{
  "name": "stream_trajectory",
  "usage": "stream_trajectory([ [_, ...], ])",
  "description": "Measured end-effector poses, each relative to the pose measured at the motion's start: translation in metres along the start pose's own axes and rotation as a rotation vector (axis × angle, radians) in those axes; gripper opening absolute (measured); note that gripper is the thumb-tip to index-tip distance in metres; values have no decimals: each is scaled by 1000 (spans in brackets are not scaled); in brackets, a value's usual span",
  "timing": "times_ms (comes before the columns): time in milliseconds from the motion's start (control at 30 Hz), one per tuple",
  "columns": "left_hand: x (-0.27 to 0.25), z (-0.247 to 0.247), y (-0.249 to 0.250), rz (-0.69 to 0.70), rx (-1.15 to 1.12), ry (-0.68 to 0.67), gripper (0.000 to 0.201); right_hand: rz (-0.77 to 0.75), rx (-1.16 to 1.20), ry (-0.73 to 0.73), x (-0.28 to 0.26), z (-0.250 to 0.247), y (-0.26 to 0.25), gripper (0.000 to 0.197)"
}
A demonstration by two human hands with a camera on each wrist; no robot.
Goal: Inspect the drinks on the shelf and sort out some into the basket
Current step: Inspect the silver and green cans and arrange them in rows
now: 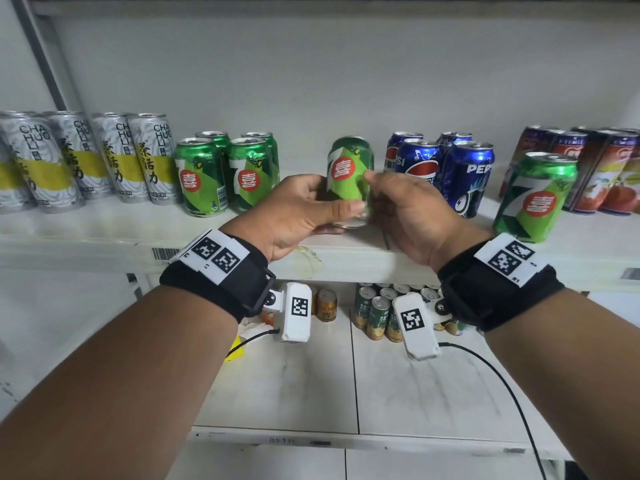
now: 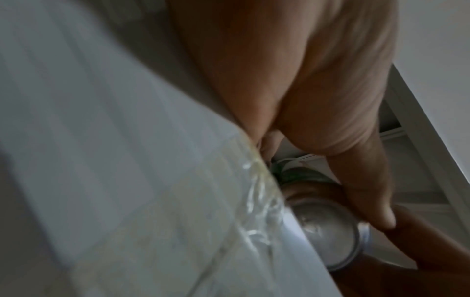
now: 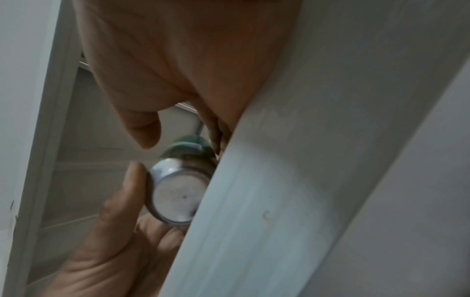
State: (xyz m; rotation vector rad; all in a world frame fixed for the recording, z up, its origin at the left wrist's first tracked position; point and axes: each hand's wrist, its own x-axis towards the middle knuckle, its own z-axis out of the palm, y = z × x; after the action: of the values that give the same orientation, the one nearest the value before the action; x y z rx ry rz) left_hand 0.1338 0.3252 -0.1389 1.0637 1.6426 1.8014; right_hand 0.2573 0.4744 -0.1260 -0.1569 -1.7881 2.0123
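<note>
A green soda can (image 1: 350,174) with a red round logo is held just above the white shelf (image 1: 104,237), tilted with its silver bottom toward me. My left hand (image 1: 308,206) grips its lower left side, thumb across the front near the base. My right hand (image 1: 393,202) holds the right side, thumb tip on the can's wall and fingers behind it. The left wrist view shows the can's bottom (image 2: 328,237) under my left thumb. From the right wrist, the can's bottom (image 3: 178,197) appears beside the shelf edge, with my left hand's thumb (image 3: 132,180) on its rim. No basket is in view.
On the shelf stand grey-and-yellow tea cans (image 1: 86,157) at the left, then more green cans (image 1: 221,174). Blue Pepsi cans (image 1: 446,171) stand right of my hands, then a lone green can (image 1: 535,195) and red juice cans (image 1: 606,168). Small cans (image 1: 377,310) fill the lower shelf.
</note>
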Motion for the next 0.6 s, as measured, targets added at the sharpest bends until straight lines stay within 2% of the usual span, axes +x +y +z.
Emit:
stream_trajectory([
  [167,-2,0,-5,94,95,32,81,-71,-2,21,-2,0,2,37],
  [233,-2,2,-5,115,131,59,85,-93,-8,6,-2,0,3,37],
  [400,-4,4,-4,143,209,25,74,-162,-117,-22,-4,0,7,60],
  [467,-4,4,-5,180,262,55,72,-208,-131,-22,-3,-1,11,68],
  [600,-2,6,-8,234,326,93,78,-265,-128,-55,1,-4,15,74],
])
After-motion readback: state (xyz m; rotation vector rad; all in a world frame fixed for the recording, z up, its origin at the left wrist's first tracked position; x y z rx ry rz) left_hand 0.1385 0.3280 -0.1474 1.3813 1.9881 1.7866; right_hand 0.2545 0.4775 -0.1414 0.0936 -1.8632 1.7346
